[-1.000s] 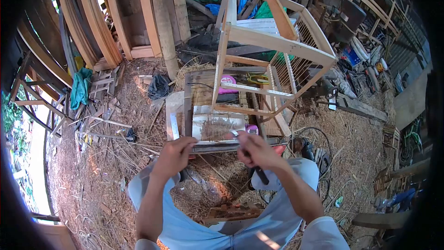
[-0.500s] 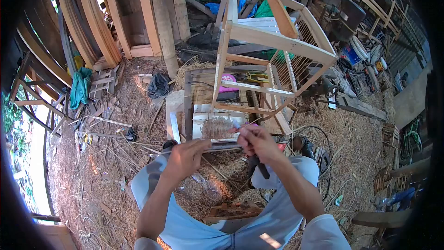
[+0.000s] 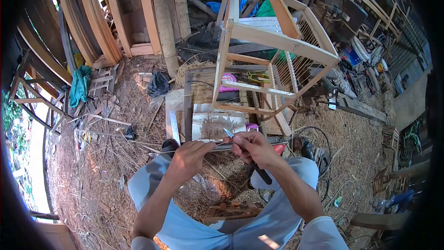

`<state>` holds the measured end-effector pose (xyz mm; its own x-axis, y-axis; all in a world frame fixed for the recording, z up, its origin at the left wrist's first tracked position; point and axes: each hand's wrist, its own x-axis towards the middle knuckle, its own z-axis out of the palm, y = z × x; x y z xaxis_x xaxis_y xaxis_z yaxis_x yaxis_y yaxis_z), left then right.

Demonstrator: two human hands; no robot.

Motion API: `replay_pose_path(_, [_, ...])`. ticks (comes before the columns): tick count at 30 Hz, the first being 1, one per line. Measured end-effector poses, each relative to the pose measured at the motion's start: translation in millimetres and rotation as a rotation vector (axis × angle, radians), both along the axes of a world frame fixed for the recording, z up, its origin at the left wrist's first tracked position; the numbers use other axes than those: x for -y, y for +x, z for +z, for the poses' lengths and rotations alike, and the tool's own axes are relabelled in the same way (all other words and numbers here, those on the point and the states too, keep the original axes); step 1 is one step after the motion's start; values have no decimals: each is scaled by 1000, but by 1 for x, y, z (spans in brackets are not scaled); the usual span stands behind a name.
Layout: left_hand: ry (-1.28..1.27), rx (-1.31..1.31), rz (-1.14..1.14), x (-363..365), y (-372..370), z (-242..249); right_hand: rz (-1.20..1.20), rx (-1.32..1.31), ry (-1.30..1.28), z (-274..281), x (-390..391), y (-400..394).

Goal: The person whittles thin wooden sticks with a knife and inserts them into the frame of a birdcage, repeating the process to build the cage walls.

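My right hand (image 3: pixel 253 149) is closed round a knife, whose pointed blade (image 3: pixel 228 133) sticks out past the fingers and whose dark handle (image 3: pixel 262 174) shows below the palm. Pinched in my left hand (image 3: pixel 188 158) is a thin strip (image 3: pixel 162 152), which runs out to the left and across toward the blade. Both hands are close together above my lap. Beyond them a low wooden bench (image 3: pixel 188 106) bears a pale worn board (image 3: pixel 217 122). A wooden frame with thin slats (image 3: pixel 277 37) stands over the bench's right part.
A pink round object (image 3: pixel 228 81) lies on the bench. A long flat blade (image 3: pixel 175 127) rests at its left edge. Curved wooden pieces (image 3: pixel 98 23) lean at the back left. A black bag (image 3: pixel 158 84) and thin strips lie on the shavings-covered floor. A dark cable curves at the right.
The knife blade has come lower and nearer my left hand, pointing up and left. My left hand has shifted slightly right, toward my right hand.
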<state>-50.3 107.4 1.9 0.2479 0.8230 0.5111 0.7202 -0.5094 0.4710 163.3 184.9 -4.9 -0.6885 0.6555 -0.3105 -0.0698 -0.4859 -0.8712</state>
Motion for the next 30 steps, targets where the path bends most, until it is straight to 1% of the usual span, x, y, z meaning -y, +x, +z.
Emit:
replay_pose_path(2, [-17, 29, -18, 0, -2, 0, 1, 23, -17, 5, 0, 1])
replay_pose_path(4, [-88, 106, -29, 1, -4, -1, -4, 29, -10, 5, 1, 0])
replay_pose_path(6, [-69, 105, -16, 2, -7, -1, -10, 33, 2, 0, 0, 1])
replay_pose_path(8, [-52, 102, -8, 5, -22, -2, -201, 140, 239, -15, -5, 11])
replay_pose_path(9, [-44, 34, 72, 8, -42, -3, -204, 139, 241, -10, -12, 24])
replay_pose_path(10, [-36, -34, 152, 9, -55, -3, -294, 87, 190, -1, -23, 41])
replay_pose_path(11, [-31, -36, 153, 9, -62, -2, -380, 32, 141, 6, -30, 49])
replay_pose_path(12, [-50, -38, 198, 7, -68, -1, -375, 28, 148, 9, -27, 44])
replay_pose_path(14, [-74, -45, 243, 4, -69, -1, -214, 109, 79, 7, -11, 28])
replay_pose_path(15, [-112, -17, 254, 2, -65, -3, -110, 76, 70, 6, -8, 22])
replay_pose_path(16, [-152, 13, 263, 1, -59, -4, -114, 75, 61, 3, -3, 17])
replay_pose_path(18, [-179, 18, 247, -2, -47, 4, -140, -24, 7, -1, 0, 8])
replay_pose_path(19, [-205, 23, 236, -3, -40, 8, -88, -46, 24, -1, 1, 6])
replay_pose_path(20, [-201, 25, 235, -5, -34, 4, -89, -44, 29, 0, 2, 2])
replay_pose_path(22, [-16, 62, 85, -8, -19, -5, -75, -68, -37, 2, 7, -7])
replay_pose_path(23, [-69, 51, 41, -5, -15, -6, -125, -83, -54, -2, 8, -12])
replay_pose_path(24, [-70, 51, 40, -5, -14, -4, -127, -82, -55, -3, 5, -10])
replay_pose_path(26, [-61, 57, -5, -5, -14, -2, -102, -89, 41, -3, -1, -4])
replay_pose_path(27, [-59, 60, -1, -4, -15, 1, -117, -114, 22, -1, -1, -1])
replay_pose_path(28, [-5, -16, 14, -3, -18, 5, -111, -112, 22, 0, -2, 1])
replay_pose_path(29, [48, -94, 28, -1, -20, 7, -164, -84, -2, 2, -5, 4])
replay_pose_path(30, [49, -95, 28, 0, -22, 8, -222, -57, -27, 4, -7, 8])
